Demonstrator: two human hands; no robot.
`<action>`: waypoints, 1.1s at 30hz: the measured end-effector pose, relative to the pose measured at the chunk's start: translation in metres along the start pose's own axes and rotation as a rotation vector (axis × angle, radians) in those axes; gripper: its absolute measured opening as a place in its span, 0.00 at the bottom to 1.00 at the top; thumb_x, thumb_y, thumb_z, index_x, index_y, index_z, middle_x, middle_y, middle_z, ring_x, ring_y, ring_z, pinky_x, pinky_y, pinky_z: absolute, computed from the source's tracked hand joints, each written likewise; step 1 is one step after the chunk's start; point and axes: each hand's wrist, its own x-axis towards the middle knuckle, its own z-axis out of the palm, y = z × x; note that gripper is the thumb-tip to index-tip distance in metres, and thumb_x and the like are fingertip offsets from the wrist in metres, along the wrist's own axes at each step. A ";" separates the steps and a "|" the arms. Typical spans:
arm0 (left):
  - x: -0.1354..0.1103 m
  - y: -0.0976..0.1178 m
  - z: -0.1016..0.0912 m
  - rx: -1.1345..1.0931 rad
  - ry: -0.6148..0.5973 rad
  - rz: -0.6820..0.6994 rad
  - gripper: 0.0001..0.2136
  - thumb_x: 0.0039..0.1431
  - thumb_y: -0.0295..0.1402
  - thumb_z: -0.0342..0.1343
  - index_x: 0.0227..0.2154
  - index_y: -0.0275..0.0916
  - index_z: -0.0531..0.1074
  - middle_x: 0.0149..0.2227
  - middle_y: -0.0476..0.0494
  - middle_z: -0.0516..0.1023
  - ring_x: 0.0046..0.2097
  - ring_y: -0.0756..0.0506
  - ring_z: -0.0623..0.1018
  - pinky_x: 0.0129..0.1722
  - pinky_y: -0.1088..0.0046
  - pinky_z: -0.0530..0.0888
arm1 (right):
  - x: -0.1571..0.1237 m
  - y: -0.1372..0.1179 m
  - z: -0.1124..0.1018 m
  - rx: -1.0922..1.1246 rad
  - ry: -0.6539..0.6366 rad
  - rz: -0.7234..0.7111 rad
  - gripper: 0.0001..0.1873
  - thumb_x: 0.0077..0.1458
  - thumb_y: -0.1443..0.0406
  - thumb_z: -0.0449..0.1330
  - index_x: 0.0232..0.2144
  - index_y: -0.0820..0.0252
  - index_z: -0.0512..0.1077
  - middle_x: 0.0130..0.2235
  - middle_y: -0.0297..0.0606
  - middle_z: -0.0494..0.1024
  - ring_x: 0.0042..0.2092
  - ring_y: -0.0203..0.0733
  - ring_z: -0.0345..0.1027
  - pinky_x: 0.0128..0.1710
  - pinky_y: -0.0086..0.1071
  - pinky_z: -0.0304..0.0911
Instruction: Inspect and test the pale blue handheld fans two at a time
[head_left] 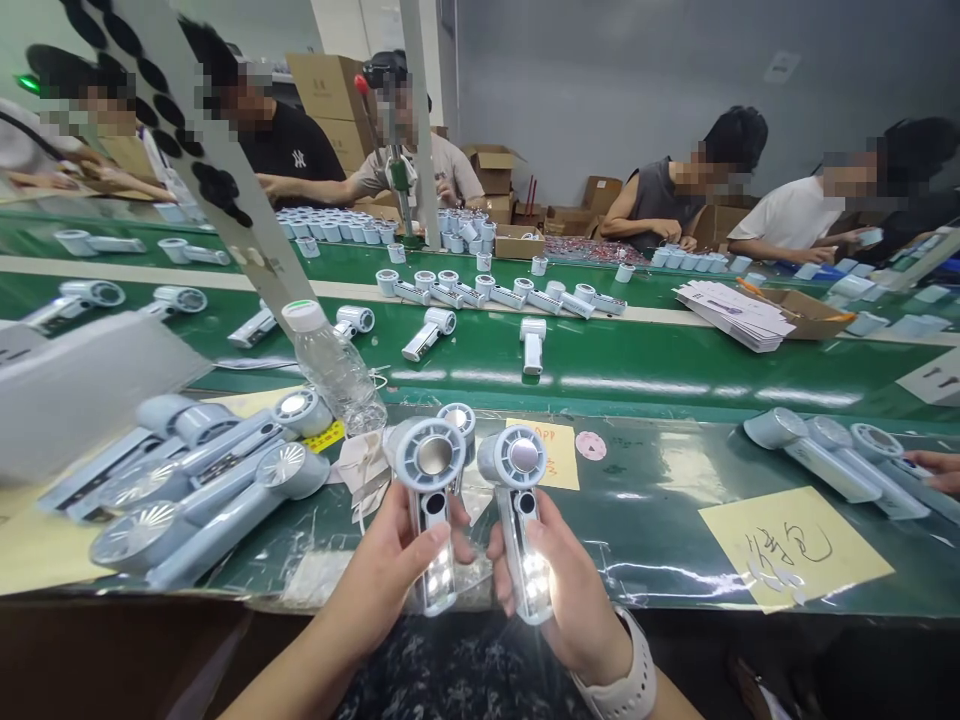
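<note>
My left hand (pixel 382 570) grips a pale blue handheld fan (pixel 429 500) by its handle, and my right hand (pixel 570 600) grips a matching fan (pixel 519 500). Both fans stand upright with their round heads facing me. Bright white lights glow on both handles, partly under my fingers. A white band circles my right wrist. Just past the fans, a third fan head (pixel 457 420) shows, partly hidden behind the left one. A heap of similar fans (pixel 202 480) lies to my left on the green-topped bench (pixel 645 500).
A plastic water bottle (pixel 334 365) lies beyond the heap. Several fans (pixel 832 460) and a handwritten yellow note (pixel 791 545) lie right, where a co-worker's hand (pixel 937 472) enters. A green conveyor belt (pixel 465 355) carries more fans. Co-workers and cardboard boxes (pixel 322 90) stand beyond.
</note>
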 end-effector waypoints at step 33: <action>-0.006 0.013 0.005 -0.163 -0.126 -0.222 0.24 0.37 0.41 0.75 0.37 0.39 0.74 0.29 0.50 0.74 0.30 0.48 0.74 0.32 0.73 0.70 | 0.001 -0.007 -0.005 0.182 0.016 0.102 0.18 0.49 0.52 0.70 0.31 0.62 0.79 0.26 0.38 0.79 0.27 0.39 0.72 0.31 0.31 0.69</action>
